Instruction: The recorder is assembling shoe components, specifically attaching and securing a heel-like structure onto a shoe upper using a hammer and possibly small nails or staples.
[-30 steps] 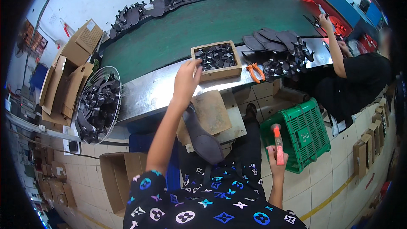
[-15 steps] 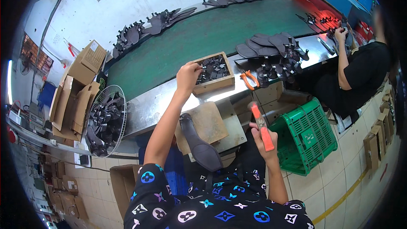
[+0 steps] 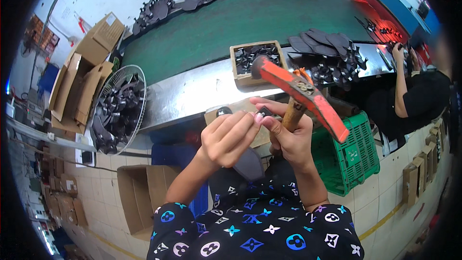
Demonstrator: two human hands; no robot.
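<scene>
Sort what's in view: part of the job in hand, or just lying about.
In the job:
hammer, in the right hand
small black piece, pinched by the left hand
dark sole, below the hands
wooden box of parts, probably

Apparently lying about:
green crate
open cardboard box

my hammer (image 3: 303, 86): scuffed, painted metal head; wooden handle (image 3: 292, 115). my shirt (image 3: 255, 228): printed cloth. sole (image 3: 249, 164): matt, smooth. bench strip (image 3: 190, 95): glossy metal. box (image 3: 245, 80): wood.

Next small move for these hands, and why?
Probably lower the small black part toward the dark sole: the left hand and right hand meet at that part, the right also holds the orange hammer, and the sole lies below, partly hidden by the left hand.
</scene>
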